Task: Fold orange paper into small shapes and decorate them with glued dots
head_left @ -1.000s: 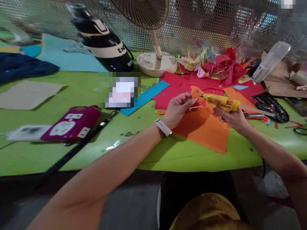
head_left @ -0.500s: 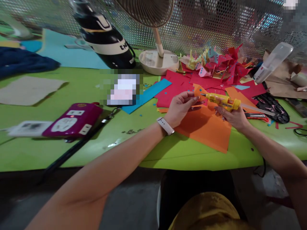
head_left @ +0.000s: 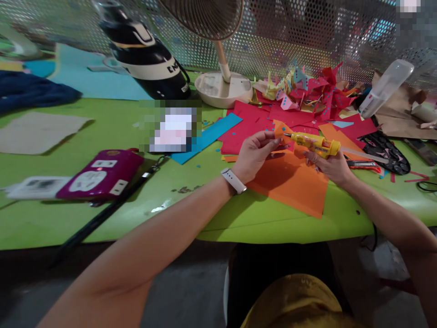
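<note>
My left hand point(head_left: 255, 155), with a white band on its wrist, is closed in a pinch on a small piece of orange paper point(head_left: 280, 127) that has blue dots on it. Wrapped in my right hand point(head_left: 329, 166) is a yellow hot glue gun point(head_left: 316, 144). Its metal nozzle points left and is close to the orange piece; whether they touch I cannot tell. A clear glue stick point(head_left: 365, 156) juts from the gun's back end. Beneath both hands lies a larger orange sheet point(head_left: 293, 184) on the green table point(head_left: 164, 223).
Red paper sheets point(head_left: 246, 120) and folded paper shapes point(head_left: 327, 93) lie behind my hands. A cutter knife point(head_left: 363, 165) rests at the right. Leftward are a blue strip point(head_left: 208, 139), a phone point(head_left: 174, 130), a purple power strip point(head_left: 102, 175), a bottle point(head_left: 153, 68) and a fan point(head_left: 223, 89).
The whole view has shifted slightly, so things appear a little further left. Both hands keep their hold on the orange piece and the glue gun, with hardly any movement between them.
</note>
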Available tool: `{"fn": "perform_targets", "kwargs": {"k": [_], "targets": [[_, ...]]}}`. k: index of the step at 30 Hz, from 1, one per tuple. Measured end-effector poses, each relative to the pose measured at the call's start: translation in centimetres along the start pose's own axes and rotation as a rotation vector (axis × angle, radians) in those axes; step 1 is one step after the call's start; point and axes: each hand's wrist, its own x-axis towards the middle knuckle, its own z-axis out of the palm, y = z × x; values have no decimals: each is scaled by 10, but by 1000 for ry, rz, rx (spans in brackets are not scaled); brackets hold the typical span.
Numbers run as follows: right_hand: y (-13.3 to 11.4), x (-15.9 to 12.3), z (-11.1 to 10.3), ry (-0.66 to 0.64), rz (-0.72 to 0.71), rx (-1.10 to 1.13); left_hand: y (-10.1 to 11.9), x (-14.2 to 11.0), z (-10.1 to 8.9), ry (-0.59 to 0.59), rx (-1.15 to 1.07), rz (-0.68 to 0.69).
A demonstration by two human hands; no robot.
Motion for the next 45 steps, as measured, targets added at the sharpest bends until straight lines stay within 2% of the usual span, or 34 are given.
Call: {"fn": "perform_targets", "kwargs": {"k": [12, 24, 35, 45], "targets": [[1, 0, 1, -26, -6, 55, -1, 0, -1, -22, 14, 14], [8, 0, -1, 24, 24, -53, -1, 0, 0, -3, 25, 20], [5, 0, 1, 31, 2, -2, -1, 0, -1, -7, 39, 20], [7, 0, 0, 6, 27, -44, 0, 0, 1, -6, 31, 42]]}}
